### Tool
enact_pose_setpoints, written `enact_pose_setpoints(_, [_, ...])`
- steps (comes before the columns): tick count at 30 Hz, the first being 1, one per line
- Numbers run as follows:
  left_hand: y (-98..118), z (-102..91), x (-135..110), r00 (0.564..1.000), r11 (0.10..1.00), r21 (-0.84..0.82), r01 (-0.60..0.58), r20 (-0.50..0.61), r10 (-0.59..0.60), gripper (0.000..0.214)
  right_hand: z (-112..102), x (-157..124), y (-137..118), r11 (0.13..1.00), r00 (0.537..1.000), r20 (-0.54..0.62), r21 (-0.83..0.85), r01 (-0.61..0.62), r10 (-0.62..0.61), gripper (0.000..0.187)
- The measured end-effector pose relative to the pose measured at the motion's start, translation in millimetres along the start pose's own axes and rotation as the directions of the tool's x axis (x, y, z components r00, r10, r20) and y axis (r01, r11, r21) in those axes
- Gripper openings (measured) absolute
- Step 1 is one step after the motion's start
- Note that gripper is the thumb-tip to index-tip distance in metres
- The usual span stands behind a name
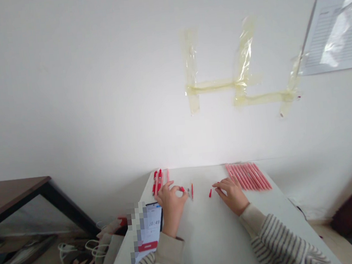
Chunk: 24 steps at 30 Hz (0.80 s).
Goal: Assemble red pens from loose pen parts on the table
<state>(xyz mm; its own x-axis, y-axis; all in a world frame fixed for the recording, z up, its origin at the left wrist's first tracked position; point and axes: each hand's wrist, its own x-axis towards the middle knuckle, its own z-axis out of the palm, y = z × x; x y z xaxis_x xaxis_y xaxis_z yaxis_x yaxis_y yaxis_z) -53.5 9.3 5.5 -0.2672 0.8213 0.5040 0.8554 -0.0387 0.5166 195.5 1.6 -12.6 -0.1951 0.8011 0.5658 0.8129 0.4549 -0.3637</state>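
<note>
My left hand (pixel 171 202) is pinched, with thumb and index finger bent into a ring and a small red pen part (pixel 182 189) at their tips. Just right of those fingertips are a small clear-and-grey piece (pixel 188 192) and a thin red pen refill (pixel 192 191). My right hand (pixel 233 196) has thumb and index finger drawn together; whatever they hold is too small to make out. Left of its fingertips a red pen tip (pixel 210 193) lies on the white table (pixel 212 236). Behind my left hand are red pens (pixel 157 182) and a pink pen barrel (pixel 167 175).
Several pink pen barrels (pixel 249 177) lie in a row at the back right. A phone (pixel 147 234) showing a timer is under my left wrist. A white wall (pixel 113 92) stands behind the table. Bags (pixel 108 252) and a brown desk (pixel 16 193) are at left.
</note>
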Motion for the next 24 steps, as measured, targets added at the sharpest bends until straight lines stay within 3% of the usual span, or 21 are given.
enact_pose_setpoints(10, [-9.4,6.6,-0.4,0.996,0.995,0.092,0.038,0.078,-0.045,0.004,0.1,0.4,-0.2,1.000,1.000,0.009,0.014,-0.014,0.014,0.024])
enact_pose_setpoints(24, [-13.0,10.7,-6.2,0.998,0.988,0.147,-0.055,0.042,0.049,0.003,0.8,-0.1,-0.5,1.000,1.000,0.011,0.008,-0.018,0.018,0.021])
